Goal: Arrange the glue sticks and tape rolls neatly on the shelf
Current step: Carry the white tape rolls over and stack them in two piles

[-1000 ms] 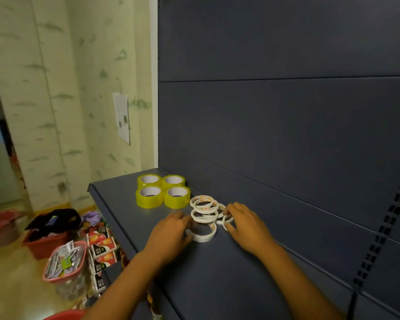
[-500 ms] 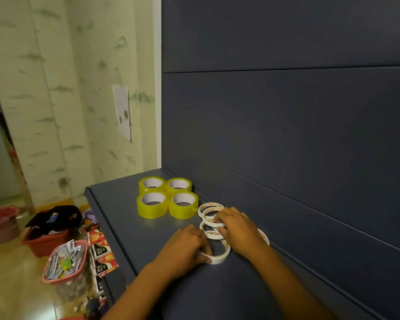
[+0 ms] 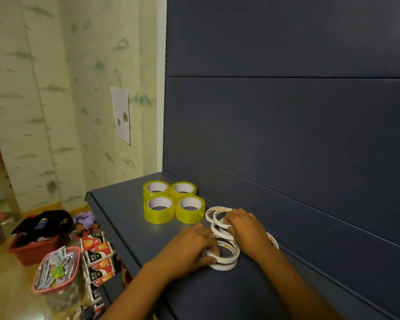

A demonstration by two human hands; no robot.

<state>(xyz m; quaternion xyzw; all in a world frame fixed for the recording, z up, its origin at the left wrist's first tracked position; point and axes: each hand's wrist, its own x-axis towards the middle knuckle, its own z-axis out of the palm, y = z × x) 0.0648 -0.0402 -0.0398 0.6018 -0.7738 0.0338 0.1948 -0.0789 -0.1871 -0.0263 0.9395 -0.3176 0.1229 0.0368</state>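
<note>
Several thin white tape rolls (image 3: pixel 225 257) lie in a loose cluster on the dark blue shelf (image 3: pixel 120 211), close to its back panel. My left hand (image 3: pixel 189 248) grips the nearest white rolls from the left, fingers curled over their rim. My right hand (image 3: pixel 245 229) lies over the middle of the cluster, fingers curled on the rolls; one roll peeks out behind its wrist. Several wide yellow tape rolls (image 3: pixel 173 202) stand in a tidy square block just left of the white ones. No glue sticks are in view.
The shelf's back panel (image 3: pixel 286 125) rises right behind the rolls. Below the shelf's left edge sit juice cartons (image 3: pixel 97 255), a pink basket of packets (image 3: pixel 56 269) and a red bin with dark cloth (image 3: pixel 37 239) on the floor.
The view has shifted closer. Both hands have closed in on the white rolls: the left now grips the front rolls, the right has slid over the middle of the cluster.
</note>
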